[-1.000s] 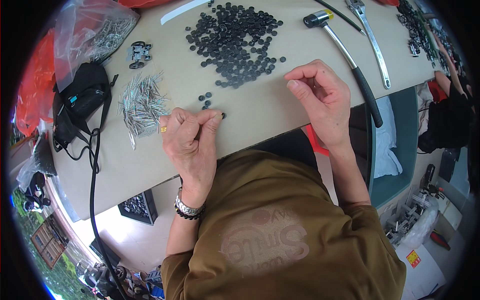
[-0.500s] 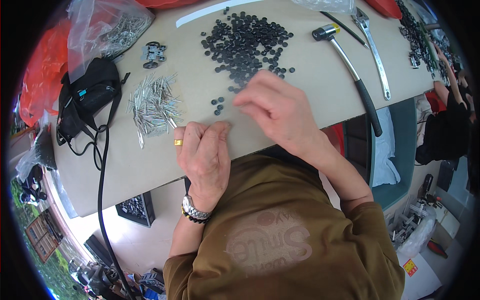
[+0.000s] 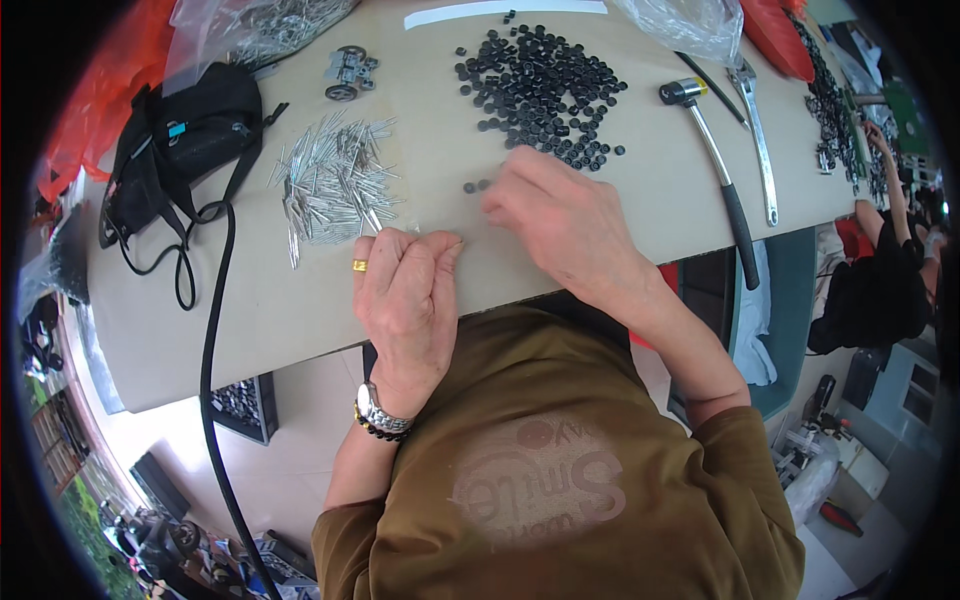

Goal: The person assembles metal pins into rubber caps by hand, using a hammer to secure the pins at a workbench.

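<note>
- Beige tabletop (image 3: 300, 300) spans the view, its front edge running slantwise just before the person's body.
- Loose silver pins (image 3: 335, 180) lie heaped beside the left hand (image 3: 410, 295); its thumb and fingertips press together, but I cannot tell what, if anything, is between them.
- Right hand (image 3: 565, 220) curls over the table next to the left, fingertips blurred, so its grip is hard to judge; small black discs (image 3: 469, 188) sit just beside them.
- Farther back spreads a pile of black caps (image 3: 540, 90).
- Tabletop stretches between the right hand and a hammer (image 3: 713, 150), whose black handle reaches past the front edge; a wrench (image 3: 758, 140) lies beyond.
- Toward the left edge, a black bag (image 3: 185, 125) and cable (image 3: 207, 370) border the pins.
- Below: pale floor (image 3: 310, 430), a teal bin (image 3: 795, 300) at right.
</note>
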A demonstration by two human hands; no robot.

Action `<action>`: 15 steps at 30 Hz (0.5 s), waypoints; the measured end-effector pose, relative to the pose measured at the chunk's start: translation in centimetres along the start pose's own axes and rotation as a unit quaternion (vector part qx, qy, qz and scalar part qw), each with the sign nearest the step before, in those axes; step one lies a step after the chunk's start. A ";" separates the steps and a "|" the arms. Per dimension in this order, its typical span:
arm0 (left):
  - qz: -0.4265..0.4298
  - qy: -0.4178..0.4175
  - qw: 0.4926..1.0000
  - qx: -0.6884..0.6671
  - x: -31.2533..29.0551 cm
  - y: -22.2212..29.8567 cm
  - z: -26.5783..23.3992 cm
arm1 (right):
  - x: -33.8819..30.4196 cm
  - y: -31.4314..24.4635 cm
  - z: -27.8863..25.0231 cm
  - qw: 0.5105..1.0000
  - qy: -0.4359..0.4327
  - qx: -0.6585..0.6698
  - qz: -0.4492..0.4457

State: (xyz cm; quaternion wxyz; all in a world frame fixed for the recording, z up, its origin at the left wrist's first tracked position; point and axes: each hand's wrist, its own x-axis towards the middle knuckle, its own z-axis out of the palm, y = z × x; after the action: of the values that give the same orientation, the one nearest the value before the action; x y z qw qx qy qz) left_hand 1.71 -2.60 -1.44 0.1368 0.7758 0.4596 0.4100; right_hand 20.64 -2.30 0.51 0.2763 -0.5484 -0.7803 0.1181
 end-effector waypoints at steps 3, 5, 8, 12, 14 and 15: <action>-0.014 0.001 1.000 -0.009 -0.1 -0.1 0.1 | -1.4 0.2 -0.6 0.998 0.011 0.006 0.060; -0.020 0.002 1.000 -0.013 0.0 -0.1 0.1 | -2.0 0.3 -0.5 0.995 0.028 0.039 0.087; -0.022 -0.005 1.000 -0.009 0.1 -0.1 0.3 | -2.0 0.1 -0.1 0.986 0.066 0.070 0.138; -0.003 0.006 1.000 0.001 -0.1 -0.2 0.5 | -1.5 0.3 0.3 0.975 0.093 0.098 0.178; -0.003 0.008 1.000 0.003 -0.1 -0.2 0.6 | -1.3 0.1 0.0 0.972 0.080 0.098 0.197; -0.006 0.007 1.000 0.004 -0.2 -0.2 0.6 | -1.2 0.0 -0.1 0.969 0.066 0.097 0.217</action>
State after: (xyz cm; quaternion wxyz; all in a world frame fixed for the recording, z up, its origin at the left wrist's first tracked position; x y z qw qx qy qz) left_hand 1.98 -2.56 -1.99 0.1329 0.7708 0.4669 0.4126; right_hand 21.00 -3.38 0.22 0.3472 -0.6814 -0.6078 0.2140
